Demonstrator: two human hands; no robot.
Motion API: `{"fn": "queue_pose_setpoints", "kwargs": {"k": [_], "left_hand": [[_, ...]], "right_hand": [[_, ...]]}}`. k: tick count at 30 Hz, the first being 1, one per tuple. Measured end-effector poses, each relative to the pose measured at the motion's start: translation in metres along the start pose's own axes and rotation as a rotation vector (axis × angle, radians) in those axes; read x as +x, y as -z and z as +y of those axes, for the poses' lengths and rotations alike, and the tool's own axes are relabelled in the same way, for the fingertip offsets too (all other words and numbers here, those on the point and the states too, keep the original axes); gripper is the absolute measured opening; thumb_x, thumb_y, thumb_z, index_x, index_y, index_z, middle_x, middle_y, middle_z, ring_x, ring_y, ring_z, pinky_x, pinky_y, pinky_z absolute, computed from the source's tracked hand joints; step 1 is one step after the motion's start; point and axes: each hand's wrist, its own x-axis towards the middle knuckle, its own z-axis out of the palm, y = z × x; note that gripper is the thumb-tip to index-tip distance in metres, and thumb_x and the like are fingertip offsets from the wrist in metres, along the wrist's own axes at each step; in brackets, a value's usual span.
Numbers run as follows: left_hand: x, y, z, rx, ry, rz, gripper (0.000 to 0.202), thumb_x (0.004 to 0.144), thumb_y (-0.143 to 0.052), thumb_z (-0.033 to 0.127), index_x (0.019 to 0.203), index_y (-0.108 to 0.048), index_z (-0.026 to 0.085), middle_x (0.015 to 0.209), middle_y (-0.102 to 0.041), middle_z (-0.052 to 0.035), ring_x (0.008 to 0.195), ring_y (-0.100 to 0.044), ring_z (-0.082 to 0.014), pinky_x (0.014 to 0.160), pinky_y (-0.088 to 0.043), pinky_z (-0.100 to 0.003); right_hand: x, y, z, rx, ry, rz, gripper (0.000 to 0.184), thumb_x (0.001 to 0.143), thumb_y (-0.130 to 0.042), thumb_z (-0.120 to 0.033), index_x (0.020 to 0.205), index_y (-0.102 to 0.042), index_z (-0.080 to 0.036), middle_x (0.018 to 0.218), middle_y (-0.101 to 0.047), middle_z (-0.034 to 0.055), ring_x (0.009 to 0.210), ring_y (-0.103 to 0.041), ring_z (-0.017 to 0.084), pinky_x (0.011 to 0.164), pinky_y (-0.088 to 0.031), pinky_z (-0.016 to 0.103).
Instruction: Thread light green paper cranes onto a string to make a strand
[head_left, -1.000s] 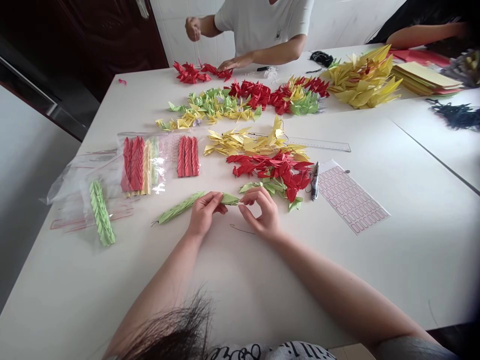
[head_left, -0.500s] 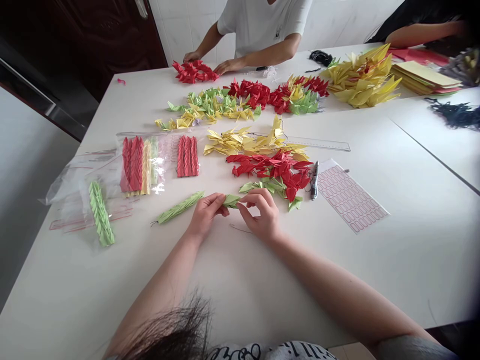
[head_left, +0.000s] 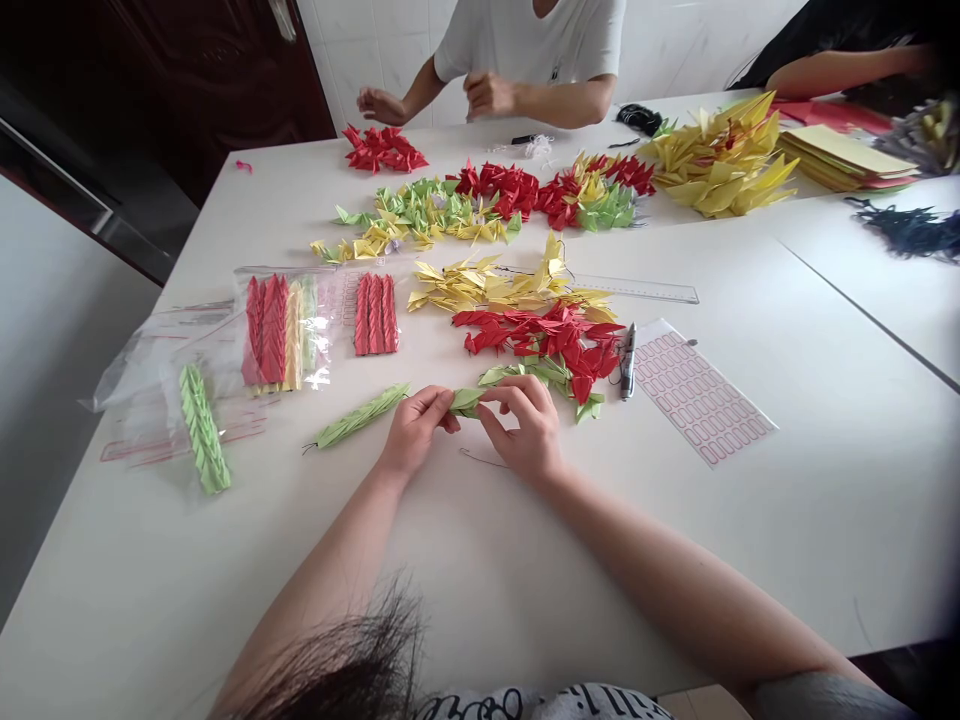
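My left hand [head_left: 414, 430] and my right hand [head_left: 523, 428] both pinch a small green paper crane [head_left: 466, 402] on a thread. The left hand's fingers are on its near side, and the right hand's fingertips are on its far end. Just left of my left hand lies a strung column of green folded cranes [head_left: 360, 416], with a dark thread tail at its far end. A thin dark thread [head_left: 478, 457] curves on the white table [head_left: 750, 520] below my hands. Loose green cranes [head_left: 536, 374] lie just beyond my right hand.
Plastic bags [head_left: 285, 335] hold red, yellow and green crane strands to the left. Red cranes [head_left: 536, 335], yellow cranes [head_left: 495, 285], a marker [head_left: 628, 362], a ruler [head_left: 637, 290] and a sticker sheet [head_left: 694, 395] lie ahead. A co-worker's hands [head_left: 489, 95] are raised beyond further piles.
The green crane has shifted slightly within my fingers, closer to my left hand. The co-worker's hands have lifted off the red cranes and the table.
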Motion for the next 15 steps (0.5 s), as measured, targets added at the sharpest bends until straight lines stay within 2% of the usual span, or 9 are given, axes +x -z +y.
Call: {"fn": "queue_pose_setpoints", "kwargs": {"k": [5, 9, 15], "left_hand": [[0.0005, -0.0002, -0.0019, 0.021, -0.023, 0.007, 0.04, 0.086, -0.06, 0.056, 0.083, -0.067, 0.016, 0.065, -0.06, -0.0016, 0.064, -0.054, -0.0129, 0.066, -0.044, -0.025], [-0.0003, -0.0007, -0.0043, 0.045, -0.045, 0.013, 0.039, 0.087, -0.059, 0.055, 0.083, -0.066, 0.017, 0.065, -0.059, -0.0006, 0.064, -0.055, -0.0129, 0.067, -0.044, -0.025], [-0.0009, -0.0008, -0.0047, 0.009, -0.059, -0.001, 0.037, 0.09, -0.056, 0.053, 0.084, -0.064, 0.017, 0.068, -0.059, -0.0009, 0.066, -0.055, -0.0125, 0.067, -0.045, -0.024]], "right_hand": [[-0.0021, -0.0015, 0.0007, 0.068, -0.13, -0.028, 0.004, 0.088, -0.064, -0.02, 0.088, -0.065, -0.024, 0.09, -0.06, 0.0031, 0.061, -0.052, 0.013, 0.068, -0.047, 0.035], [0.0002, -0.002, 0.0023, 0.131, -0.201, -0.066, 0.006, 0.088, -0.061, -0.019, 0.084, -0.062, -0.023, 0.085, -0.059, 0.0021, 0.065, -0.053, 0.014, 0.065, -0.048, 0.033], [0.0061, -0.0002, 0.0036, 0.218, -0.192, -0.066, 0.009, 0.092, -0.055, -0.018, 0.083, -0.055, -0.021, 0.085, -0.057, 0.0027, 0.073, -0.054, 0.016, 0.067, -0.048, 0.032]]}}
